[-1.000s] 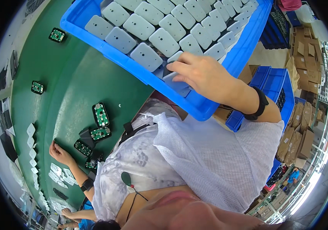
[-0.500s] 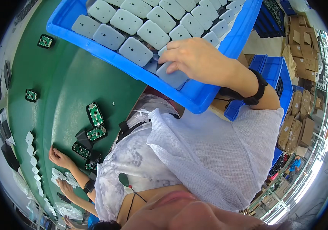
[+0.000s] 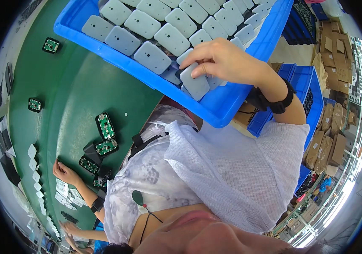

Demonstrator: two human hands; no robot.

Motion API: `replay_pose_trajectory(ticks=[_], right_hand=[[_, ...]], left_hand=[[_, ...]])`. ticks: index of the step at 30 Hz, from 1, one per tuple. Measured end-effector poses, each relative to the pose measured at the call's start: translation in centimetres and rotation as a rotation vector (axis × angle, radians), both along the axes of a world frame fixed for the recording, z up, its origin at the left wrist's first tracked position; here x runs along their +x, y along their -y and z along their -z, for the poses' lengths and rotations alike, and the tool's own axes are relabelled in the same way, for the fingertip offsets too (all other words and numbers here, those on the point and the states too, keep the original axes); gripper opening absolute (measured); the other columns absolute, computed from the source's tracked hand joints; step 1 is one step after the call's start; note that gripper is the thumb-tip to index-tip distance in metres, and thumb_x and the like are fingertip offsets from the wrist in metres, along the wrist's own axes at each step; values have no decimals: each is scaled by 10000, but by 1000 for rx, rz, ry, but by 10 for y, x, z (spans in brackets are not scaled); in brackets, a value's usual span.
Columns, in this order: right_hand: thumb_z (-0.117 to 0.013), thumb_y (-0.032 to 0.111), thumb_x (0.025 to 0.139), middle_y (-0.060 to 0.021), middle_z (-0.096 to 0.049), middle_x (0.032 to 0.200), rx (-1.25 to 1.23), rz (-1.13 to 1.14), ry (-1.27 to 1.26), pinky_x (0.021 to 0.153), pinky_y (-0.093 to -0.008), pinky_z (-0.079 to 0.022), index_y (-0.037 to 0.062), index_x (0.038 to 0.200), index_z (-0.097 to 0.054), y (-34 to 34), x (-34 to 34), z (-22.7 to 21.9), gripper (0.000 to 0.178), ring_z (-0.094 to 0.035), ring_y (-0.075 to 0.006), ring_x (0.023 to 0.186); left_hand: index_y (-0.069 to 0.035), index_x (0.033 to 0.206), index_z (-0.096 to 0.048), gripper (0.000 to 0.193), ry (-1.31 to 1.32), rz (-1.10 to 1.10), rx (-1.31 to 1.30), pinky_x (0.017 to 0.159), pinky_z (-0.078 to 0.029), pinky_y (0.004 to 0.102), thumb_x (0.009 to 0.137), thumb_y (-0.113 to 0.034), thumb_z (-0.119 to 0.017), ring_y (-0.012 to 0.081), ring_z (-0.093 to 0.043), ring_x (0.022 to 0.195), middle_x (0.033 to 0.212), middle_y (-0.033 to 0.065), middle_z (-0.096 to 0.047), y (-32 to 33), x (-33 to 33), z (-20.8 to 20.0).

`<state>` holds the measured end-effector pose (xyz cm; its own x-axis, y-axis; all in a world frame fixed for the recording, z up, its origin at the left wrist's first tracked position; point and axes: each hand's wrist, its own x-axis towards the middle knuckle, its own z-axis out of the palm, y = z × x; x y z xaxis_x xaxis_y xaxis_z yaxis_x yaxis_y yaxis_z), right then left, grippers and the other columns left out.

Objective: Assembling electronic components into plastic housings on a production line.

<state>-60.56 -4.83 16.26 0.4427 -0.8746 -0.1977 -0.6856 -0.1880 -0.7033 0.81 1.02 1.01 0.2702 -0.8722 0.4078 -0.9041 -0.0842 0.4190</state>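
Inside the near end of a blue plastic tray (image 3: 219, 113), the right hand (image 3: 223, 61) pinches a white rounded-rectangular cover (image 3: 195, 84) beside rows of matching covers (image 3: 171, 39). Over the green tabletop (image 3: 79, 93), the left hand (image 3: 67, 174) is near black-cased green circuit boards (image 3: 105, 126); I can't tell whether it grips anything.

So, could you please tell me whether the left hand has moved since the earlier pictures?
No. Judged against the nearest circuit board on the green table, the left hand stays at about the same spot to its left; only the view shifted slightly.
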Motion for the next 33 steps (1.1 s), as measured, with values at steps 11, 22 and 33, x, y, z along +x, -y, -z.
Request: replay_pose_trajectory(ticks=[11,22,33], right_hand=[[-640,144,797,-72,-633,829,-236,-96,-235,685,-385,-478,107,901,-704,-7,15,9,127,-621,-251,803],[-671,94,730,-34,-525,836,-467,-185,-395,672,-323,-482,111,936,-704,-9,22,10,209,-561,-212,848],[-663,130,783,-58,-546,823,-355,-149,-279,651,-347,-488,119,992,-672,-13,13,14,209,-584,-240,797]], left_hand=[[-32,1126,-642,219,14,-25,19,798,-495,311,969,-136,-531,187,-591,909,1114,101,-533,0,-5,-5],[-30,1120,-646,214,50,-18,3,778,-506,308,967,-128,-533,186,-601,888,1107,104,-539,1,-6,-6],[-26,1098,-650,193,60,19,-47,761,-493,307,948,-102,-556,219,-578,951,1077,121,-570,7,7,15]])
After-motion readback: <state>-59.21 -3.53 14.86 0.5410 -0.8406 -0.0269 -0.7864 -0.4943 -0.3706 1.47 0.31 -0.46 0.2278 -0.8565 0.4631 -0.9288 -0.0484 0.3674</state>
